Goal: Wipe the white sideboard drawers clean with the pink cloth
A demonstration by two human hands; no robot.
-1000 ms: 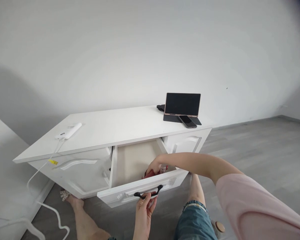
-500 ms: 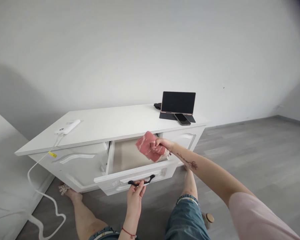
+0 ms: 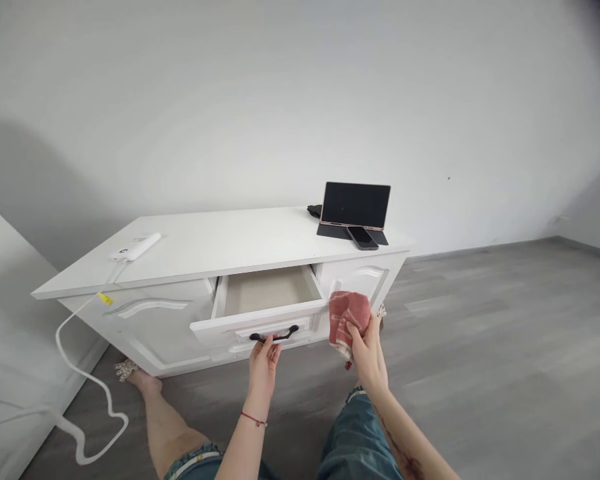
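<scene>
My left hand (image 3: pixel 264 363) has its fingers curled around the black handle (image 3: pixel 286 334) on the front of a white drawer (image 3: pixel 215 331). The drawer stands partly pulled out, and its beige bottom shows with nothing on the visible part. To the right, my right hand (image 3: pixel 369 350) grips a folded red cloth (image 3: pixel 349 312) with pale lines and a whitish lower edge. The cloth hangs just right of the drawer, in front of the cabinet's right door (image 3: pixel 363 281). My right thumb lies over the cloth; the other fingers are mostly behind it.
On the white cabinet (image 3: pixel 220 237) a tablet (image 3: pixel 356 205) stands on its dark cover, with a phone (image 3: pixel 363 238) before it and a black item (image 3: pixel 315 211) behind. At left lies a white power strip (image 3: pixel 143 247); its cable (image 3: pixel 107 393) hangs to the floor.
The cloth in my right hand has moved from above the drawer to its right side, lower and nearer me. The drawer has slid inward somewhat, with my left hand still on its handle.
</scene>
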